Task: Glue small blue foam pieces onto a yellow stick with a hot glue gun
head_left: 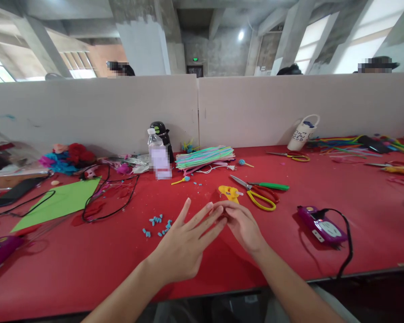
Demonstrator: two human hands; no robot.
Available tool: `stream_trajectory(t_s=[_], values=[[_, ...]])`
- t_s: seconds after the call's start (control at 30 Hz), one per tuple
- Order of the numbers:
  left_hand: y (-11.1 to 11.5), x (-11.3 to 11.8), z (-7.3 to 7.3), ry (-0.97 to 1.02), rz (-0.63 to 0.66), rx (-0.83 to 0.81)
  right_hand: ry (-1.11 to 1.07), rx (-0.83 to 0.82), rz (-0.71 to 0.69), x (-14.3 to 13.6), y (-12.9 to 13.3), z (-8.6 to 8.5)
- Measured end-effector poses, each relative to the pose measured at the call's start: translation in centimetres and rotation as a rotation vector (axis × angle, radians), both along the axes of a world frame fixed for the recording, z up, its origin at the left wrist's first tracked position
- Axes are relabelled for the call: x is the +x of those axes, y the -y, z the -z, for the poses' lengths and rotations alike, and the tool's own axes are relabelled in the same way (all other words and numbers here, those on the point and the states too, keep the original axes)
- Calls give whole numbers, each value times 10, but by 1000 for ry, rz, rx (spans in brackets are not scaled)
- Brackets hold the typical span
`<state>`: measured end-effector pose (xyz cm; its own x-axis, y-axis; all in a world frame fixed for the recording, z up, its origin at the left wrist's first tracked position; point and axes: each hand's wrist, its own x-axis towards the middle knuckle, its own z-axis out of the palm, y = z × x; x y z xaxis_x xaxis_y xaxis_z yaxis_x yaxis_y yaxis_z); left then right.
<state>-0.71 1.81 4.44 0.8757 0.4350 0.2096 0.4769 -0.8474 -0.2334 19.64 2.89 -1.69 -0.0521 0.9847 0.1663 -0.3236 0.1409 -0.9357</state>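
Observation:
Above the red table, my two hands meet at their fingertips. My left hand has its fingers stretched and spread, its back toward me, with nothing visible in it. The curled fingers of my right hand close on the tips of my left fingers; any small thing between them is hidden. Just beyond lies a yellow glue gun, partly covered by my right hand. Small blue cut pieces are scattered left of my left hand. Yellow-handled scissors rest behind my right hand, beside a green-handled tool.
A bundle of pastel pipe cleaners lies by a clear bottle. At right is a purple power strip with a black cord. Green paper and a looped black cable lie left. A white partition stands behind.

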Motion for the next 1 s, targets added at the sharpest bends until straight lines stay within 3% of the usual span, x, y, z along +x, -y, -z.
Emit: stream_trajectory(t_s=[0.13,0.27,0.4,0.63,0.9,1.0], values=[[0,-3,2,-35,54,-39,154,69,81,-2,5,-17],[-1,-4,3,-81,84,-67,296,100,120,-4,8,-24],[-3,-4,3,-127,110,-67,401,75,140,-3,7,-22],[-4,-8,8,-144,167,-95,529,3,-58,4,0,-20],[-5,-19,10,-90,131,-112,621,8,28,9,-3,-12],[-4,-23,10,-56,120,-86,626,25,-8,12,-4,-11]])
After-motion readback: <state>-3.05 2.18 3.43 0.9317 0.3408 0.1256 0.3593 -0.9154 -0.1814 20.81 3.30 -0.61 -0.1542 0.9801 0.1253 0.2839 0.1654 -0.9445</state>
